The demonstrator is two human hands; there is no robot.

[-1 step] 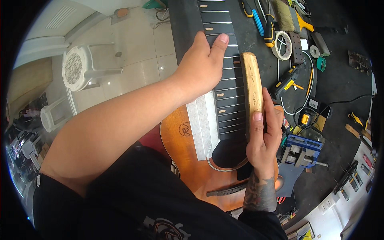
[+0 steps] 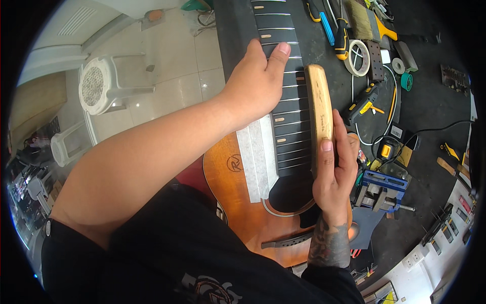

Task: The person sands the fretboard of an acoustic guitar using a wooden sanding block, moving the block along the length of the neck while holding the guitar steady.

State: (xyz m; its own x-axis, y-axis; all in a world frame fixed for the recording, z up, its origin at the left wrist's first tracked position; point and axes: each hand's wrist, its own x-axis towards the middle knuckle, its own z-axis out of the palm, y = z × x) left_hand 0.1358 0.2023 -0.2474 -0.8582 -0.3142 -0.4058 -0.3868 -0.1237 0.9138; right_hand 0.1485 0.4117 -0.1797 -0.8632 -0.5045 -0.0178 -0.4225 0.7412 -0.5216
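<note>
An acoustic guitar (image 2: 223,190) lies face up, its neck pointing away from me and its string slots bare. My left hand (image 2: 259,83) is closed round the neck, thumb over the dark fretboard (image 2: 291,106). In my right hand (image 2: 334,175) is a long, pale wooden block (image 2: 319,96) with rounded ends and handwriting on it. The block lies lengthwise along the right edge of the fretboard, and its underside is hidden. White masking tape (image 2: 253,162) covers the top left of the fretboard end, beside the soundhole (image 2: 288,195).
On the dark bench to the right are a tape roll (image 2: 357,58), a brush (image 2: 362,23), screwdrivers (image 2: 341,40), a black-and-yellow tool (image 2: 362,106), cables and a blue vise (image 2: 385,187). White plastic stools (image 2: 93,86) stand on the tiled floor at left.
The wooden block and my right hand have shifted very slightly away from me along the fretboard. My left hand has barely moved.
</note>
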